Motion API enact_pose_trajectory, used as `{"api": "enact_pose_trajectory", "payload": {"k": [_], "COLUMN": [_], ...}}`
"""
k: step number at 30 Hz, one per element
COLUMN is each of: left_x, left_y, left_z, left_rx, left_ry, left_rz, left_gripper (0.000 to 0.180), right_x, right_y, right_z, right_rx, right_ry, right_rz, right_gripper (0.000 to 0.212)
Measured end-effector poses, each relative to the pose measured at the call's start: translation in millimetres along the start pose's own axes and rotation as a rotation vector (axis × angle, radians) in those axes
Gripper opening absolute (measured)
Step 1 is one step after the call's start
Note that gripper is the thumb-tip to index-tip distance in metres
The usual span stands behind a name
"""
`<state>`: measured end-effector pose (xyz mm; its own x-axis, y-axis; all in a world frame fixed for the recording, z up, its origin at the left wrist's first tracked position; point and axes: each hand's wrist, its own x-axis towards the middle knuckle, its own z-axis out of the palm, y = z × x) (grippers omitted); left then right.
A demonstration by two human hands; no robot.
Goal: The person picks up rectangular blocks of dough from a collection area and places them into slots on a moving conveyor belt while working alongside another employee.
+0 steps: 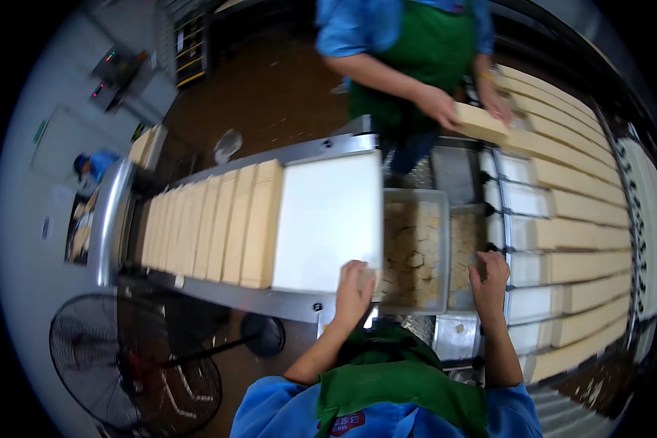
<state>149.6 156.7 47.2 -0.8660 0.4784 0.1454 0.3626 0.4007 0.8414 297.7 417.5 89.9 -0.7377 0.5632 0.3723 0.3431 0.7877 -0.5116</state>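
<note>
My left hand (352, 296) is at the near right corner of a white conveyor belt (328, 219), fingers curled. Beside its fingertips shows a small tan piece (373, 283), too blurred to name. My right hand (492, 286) hovers at the right edge of the bins, by the near ends of the lanes; thumb and fingers are apart with nothing between them. On the belt's left part, pale-yellow long blocks (259, 223) stand side by side in a row. More pale-yellow blocks (588, 266) lie in parallel lanes to my right.
Between belt and lanes sit a grey bin (443, 255) of broken tan pieces and a second bin (463, 248). Across from me a co-worker in a green apron (434, 58) holds a pale block (482, 123) in both hands. A black fan (135, 365) stands at lower left.
</note>
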Motion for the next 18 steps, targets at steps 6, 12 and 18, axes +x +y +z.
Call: {"api": "enact_pose_trajectory", "payload": {"k": [6,12,18], "left_x": [-14.6,-11.0,12.8], "left_y": [-110.6,-155.1,-129.7], "left_z": [-118.2,-161.5,-158.5], "left_rx": [0.539,0.349,0.254], "left_ry": [0.506,0.457,0.366], "left_rz": [-0.570,-0.652,-0.580], "left_gripper": [0.072,0.080,0.078], "right_x": [31.1,62.4,104.9], "right_y": [-64.6,-161.8,-231.9], "right_z": [107.8,209.6,303.6], "right_rx": [0.134,0.132,-0.087], "right_ry": [-0.235,-0.349,-0.453], "right_rz": [-0.105,-0.232,-0.247], "right_gripper": [0.013,0.036,0.063]}}
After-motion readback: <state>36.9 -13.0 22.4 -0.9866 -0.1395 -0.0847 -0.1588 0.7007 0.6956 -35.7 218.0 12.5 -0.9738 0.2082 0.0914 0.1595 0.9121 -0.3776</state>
